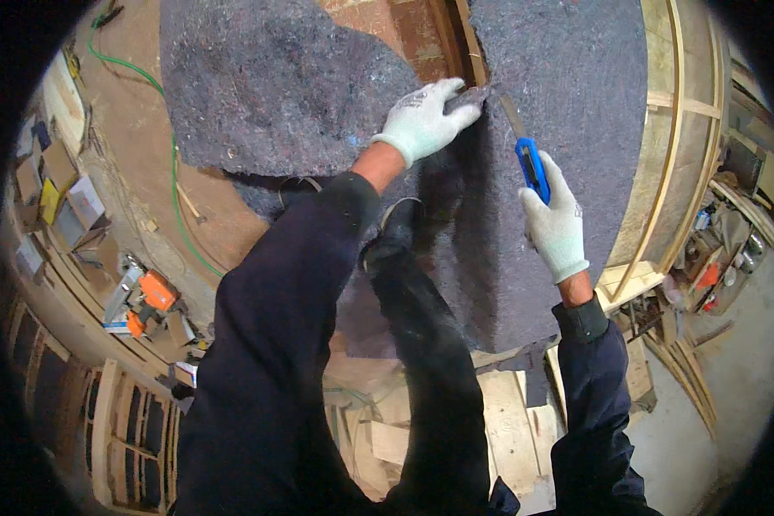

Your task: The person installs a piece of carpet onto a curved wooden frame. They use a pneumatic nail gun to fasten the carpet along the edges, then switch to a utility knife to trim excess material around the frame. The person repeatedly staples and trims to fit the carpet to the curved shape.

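Observation:
A large sheet of grey felt point(568, 77) is draped over a wooden piece, with a gap at the top centre. My left hand point(426, 120), in a pale knitted glove, pinches the edge of the felt beside that gap. To its right, my right hand point(555, 219), gloved alike, is wrapped around a blue utility knife point(531, 170). The knife's blade is out and points up and left, close to the felt near my left fingertips. Whether the blade touches the felt, I cannot tell. Another felt part point(275, 86) lies left of the gap.
A green hose point(181, 185) runs down the left side. An orange power tool point(157, 291) lies among boxes and scraps at left. A light wooden frame point(671, 155) stands at right, near a pile of wood offcuts point(679, 365). My leg and shoe point(396, 228) are below the felt gap.

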A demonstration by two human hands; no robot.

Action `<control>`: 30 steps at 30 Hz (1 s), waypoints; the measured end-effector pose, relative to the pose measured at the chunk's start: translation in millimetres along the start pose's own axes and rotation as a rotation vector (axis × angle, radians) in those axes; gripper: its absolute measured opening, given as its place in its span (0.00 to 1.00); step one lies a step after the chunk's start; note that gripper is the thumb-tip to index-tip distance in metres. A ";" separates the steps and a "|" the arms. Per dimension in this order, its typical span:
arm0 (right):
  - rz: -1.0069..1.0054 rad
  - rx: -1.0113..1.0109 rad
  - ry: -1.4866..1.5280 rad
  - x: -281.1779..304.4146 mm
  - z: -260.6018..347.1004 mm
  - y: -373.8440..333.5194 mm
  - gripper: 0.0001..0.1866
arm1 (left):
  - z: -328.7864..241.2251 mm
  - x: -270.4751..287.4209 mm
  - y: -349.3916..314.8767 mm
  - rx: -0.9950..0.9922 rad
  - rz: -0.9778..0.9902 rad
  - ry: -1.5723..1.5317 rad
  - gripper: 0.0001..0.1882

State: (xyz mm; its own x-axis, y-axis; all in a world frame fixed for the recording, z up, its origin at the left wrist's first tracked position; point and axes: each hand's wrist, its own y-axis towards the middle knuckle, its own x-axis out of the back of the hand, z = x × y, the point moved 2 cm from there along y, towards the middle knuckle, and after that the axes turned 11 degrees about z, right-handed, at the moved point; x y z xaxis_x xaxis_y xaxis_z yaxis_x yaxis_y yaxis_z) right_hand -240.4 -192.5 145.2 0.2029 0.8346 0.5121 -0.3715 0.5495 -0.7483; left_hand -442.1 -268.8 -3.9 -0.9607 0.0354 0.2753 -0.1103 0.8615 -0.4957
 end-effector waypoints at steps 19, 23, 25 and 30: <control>0.125 -0.245 0.740 -55.1 -69.0 -89.6 0.26 | -62.1 -17.3 70.9 0.193 -0.520 0.056 0.25; 0.146 -0.309 0.819 -59.7 -69.5 -96.6 0.25 | -60.2 -21.4 76.6 0.157 -0.560 -0.562 0.20; 0.155 -0.321 0.865 -59.5 -67.4 -97.0 0.25 | -61.1 -24.0 74.8 0.200 -0.560 -0.900 0.16; 0.205 -0.337 0.872 -65.6 -64.6 -96.9 0.25 | -63.2 -19.7 75.6 0.201 -0.498 -1.019 0.11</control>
State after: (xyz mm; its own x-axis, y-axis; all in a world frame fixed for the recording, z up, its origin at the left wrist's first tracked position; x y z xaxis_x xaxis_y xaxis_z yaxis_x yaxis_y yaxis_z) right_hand -159.2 -298.0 156.9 0.8170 0.5757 -0.0345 -0.2217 0.2583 -0.9403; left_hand -415.4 -172.3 5.3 -0.5491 -0.7905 -0.2712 -0.4857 0.5659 -0.6662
